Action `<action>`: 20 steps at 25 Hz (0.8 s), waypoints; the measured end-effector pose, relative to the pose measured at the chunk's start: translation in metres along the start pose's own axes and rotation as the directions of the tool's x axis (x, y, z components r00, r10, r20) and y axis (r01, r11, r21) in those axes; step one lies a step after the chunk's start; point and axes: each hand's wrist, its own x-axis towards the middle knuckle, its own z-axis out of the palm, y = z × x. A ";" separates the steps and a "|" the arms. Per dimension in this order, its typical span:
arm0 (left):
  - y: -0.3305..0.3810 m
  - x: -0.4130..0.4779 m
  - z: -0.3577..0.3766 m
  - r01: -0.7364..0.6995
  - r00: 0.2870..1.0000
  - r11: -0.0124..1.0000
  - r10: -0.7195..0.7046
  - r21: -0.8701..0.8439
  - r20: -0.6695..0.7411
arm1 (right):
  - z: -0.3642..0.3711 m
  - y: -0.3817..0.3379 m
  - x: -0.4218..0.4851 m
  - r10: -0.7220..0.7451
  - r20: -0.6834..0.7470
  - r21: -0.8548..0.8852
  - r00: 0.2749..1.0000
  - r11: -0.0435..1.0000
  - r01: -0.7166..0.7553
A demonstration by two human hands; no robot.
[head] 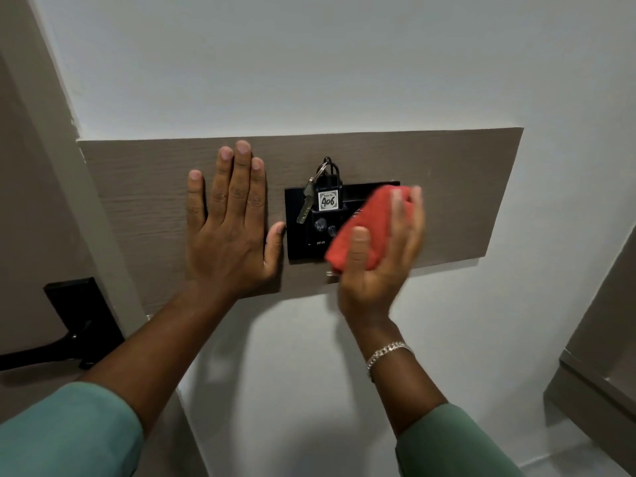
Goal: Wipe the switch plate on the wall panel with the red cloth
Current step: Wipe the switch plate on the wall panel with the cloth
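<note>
A black switch plate [298,235] sits in the middle of a brown wood-grain wall panel [137,187]. A key with a tag marked 406 [328,200] hangs from a slot at the plate's top. My right hand [375,270] grips a folded red cloth [364,228] and presses it over the right half of the plate, hiding that part. The right hand is blurred. My left hand [230,228] lies flat on the panel with fingers spread, its thumb touching the plate's left edge.
A black door handle and lock plate [79,321] sit on the door at the far left, beside the door frame. White wall surrounds the panel. A brown cabinet edge [599,373] juts in at the lower right.
</note>
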 end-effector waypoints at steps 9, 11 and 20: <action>0.000 0.000 0.003 0.004 1.000 1.000 -0.004 0.004 -0.008 | 0.018 0.001 -0.017 -0.051 0.121 -0.105 0.991 0.992 0.064; 0.000 0.000 0.003 0.006 1.000 1.000 -0.006 -0.003 -0.015 | 0.029 -0.006 -0.014 -0.109 0.162 -0.126 0.981 0.983 0.130; 0.002 0.000 0.000 0.012 1.000 1.000 -0.012 -0.021 -0.010 | 0.017 0.006 0.005 -0.013 0.091 -0.089 0.996 0.996 0.021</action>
